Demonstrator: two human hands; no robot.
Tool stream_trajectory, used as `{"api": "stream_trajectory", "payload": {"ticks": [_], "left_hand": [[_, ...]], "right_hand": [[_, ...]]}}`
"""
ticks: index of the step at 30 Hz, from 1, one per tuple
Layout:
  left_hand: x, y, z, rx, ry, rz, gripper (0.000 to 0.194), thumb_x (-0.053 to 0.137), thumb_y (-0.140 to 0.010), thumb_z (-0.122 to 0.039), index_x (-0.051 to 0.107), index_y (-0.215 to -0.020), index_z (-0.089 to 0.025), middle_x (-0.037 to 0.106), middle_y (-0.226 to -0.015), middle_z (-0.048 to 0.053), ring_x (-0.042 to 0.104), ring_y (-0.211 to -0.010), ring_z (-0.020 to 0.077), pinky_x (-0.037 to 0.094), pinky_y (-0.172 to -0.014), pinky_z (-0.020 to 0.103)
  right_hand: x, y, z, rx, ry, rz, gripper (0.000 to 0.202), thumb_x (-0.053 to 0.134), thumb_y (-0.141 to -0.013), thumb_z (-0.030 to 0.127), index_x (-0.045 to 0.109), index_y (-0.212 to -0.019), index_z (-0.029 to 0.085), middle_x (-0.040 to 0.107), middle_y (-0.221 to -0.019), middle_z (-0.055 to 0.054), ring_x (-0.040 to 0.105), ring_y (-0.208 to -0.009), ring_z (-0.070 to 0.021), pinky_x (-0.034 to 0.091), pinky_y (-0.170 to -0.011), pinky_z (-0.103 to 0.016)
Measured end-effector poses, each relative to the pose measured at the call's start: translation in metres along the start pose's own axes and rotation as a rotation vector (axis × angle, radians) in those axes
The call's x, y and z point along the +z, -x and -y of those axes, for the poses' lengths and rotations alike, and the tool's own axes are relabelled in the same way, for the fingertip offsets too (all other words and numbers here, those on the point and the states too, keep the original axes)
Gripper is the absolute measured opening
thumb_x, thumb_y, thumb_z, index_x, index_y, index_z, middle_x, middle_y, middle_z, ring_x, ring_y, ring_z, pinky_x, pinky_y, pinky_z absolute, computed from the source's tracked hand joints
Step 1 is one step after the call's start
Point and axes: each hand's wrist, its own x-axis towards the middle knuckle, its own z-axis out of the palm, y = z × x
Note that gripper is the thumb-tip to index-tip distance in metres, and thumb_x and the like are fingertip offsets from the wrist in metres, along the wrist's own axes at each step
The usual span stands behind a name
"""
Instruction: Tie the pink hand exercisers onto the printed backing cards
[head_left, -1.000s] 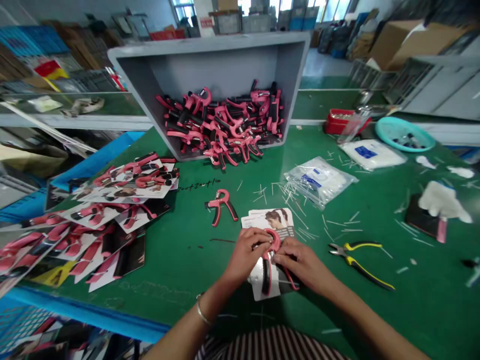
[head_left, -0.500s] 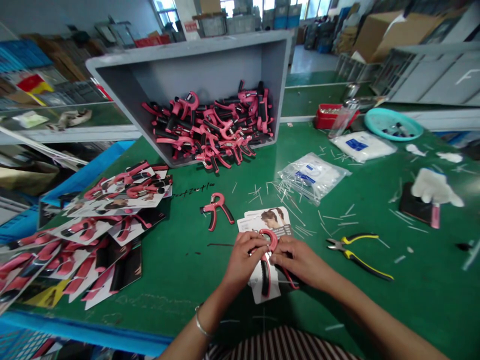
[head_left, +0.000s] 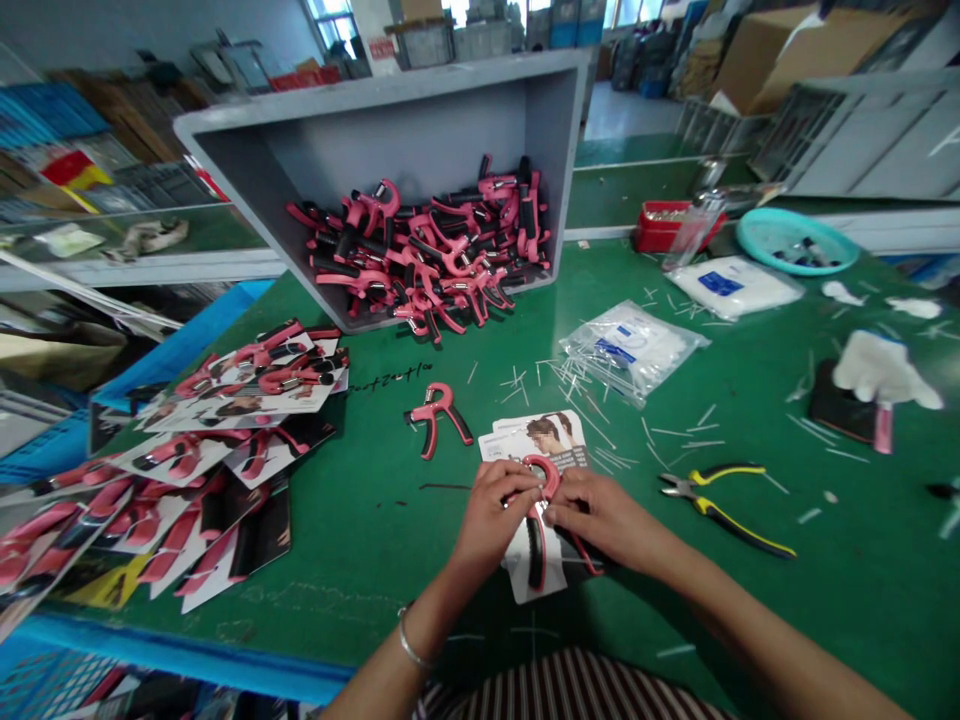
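Note:
A pink and black hand grip (head_left: 537,545) lies on a printed card (head_left: 529,578) near the table's front, its handles pointing toward me. My left hand (head_left: 495,510) is closed on the upper left part of this grip, with a bracelet at the wrist. From the right, my right hand (head_left: 596,512) pinches at the grip's other side, just below its curved top. Both hands' fingertips nearly meet over the metal spring area, and whatever small piece is between them is hidden. Another pink grip (head_left: 439,415) rests alone on the green table to the left.
A grey crate (head_left: 555,180) of pink grips stands tilted at the back. Carded grips (head_left: 251,400) are piled left. Pliers (head_left: 701,485), a plastic bag (head_left: 637,350), white strips, a white glove (head_left: 885,370), a red box (head_left: 654,236) and a turquoise tray (head_left: 757,252) are right.
The whole view has shifted slightly. Both hands keep nearly the same hold on the grip over the card, and no object has clearly moved.

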Motion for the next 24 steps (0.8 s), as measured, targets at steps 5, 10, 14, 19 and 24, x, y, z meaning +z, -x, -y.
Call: {"api": "stream_trajectory", "payload": {"ticks": [5,10,14,19,24], "left_hand": [[-0.008,0.002,-0.002,0.033,0.026,0.08,0.015,0.06,-0.088,-0.02,0.075,-0.088,-0.024,0.07,-0.097,0.003,0.059,-0.099,0.0192,0.043,-0.093,0.035],[-0.016,-0.006,-0.006,-0.053,0.094,0.031,0.012,0.061,-0.088,-0.024,0.071,-0.082,-0.02,0.07,-0.087,0.003,0.062,-0.091,0.0188,0.045,-0.089,0.033],[-0.016,-0.002,-0.021,0.014,-0.065,-0.077,0.013,0.059,-0.089,-0.024,0.066,-0.078,-0.021,0.068,-0.084,0.002,0.06,-0.087,0.0194,0.044,-0.086,0.036],[0.0,0.039,-0.029,0.308,-0.422,0.125,0.017,0.046,-0.093,-0.016,0.063,-0.09,-0.019,0.066,-0.093,0.007,0.055,-0.091,0.0227,0.04,-0.089,0.041],[0.01,0.056,-0.015,0.442,-0.607,0.307,0.015,0.046,-0.092,-0.014,0.061,-0.088,-0.016,0.064,-0.089,0.007,0.053,-0.087,0.0227,0.041,-0.088,0.041]], "right_hand": [[0.01,-0.003,-0.001,0.035,-0.053,-0.111,0.028,0.053,-0.094,0.034,0.068,-0.076,0.018,0.06,-0.075,-0.001,0.057,-0.075,-0.0161,0.042,-0.07,-0.027],[0.014,0.002,0.0,0.011,-0.056,-0.121,0.014,0.054,-0.093,0.03,0.064,-0.091,0.02,0.061,-0.082,-0.001,0.056,-0.077,-0.017,0.043,-0.072,-0.028],[0.016,0.005,-0.002,0.06,-0.041,-0.163,0.007,0.054,-0.091,0.024,0.056,-0.096,0.02,0.056,-0.079,0.0,0.053,-0.07,-0.0155,0.042,-0.068,-0.028],[0.024,-0.001,-0.002,0.069,-0.037,-0.216,0.008,0.053,-0.088,0.017,0.054,-0.095,0.02,0.055,-0.077,0.001,0.052,-0.07,-0.0159,0.042,-0.067,-0.029],[0.03,-0.005,-0.003,0.068,-0.025,-0.221,0.006,0.052,-0.088,0.015,0.054,-0.091,0.02,0.058,-0.083,-0.001,0.054,-0.076,-0.017,0.043,-0.072,-0.031]]}}
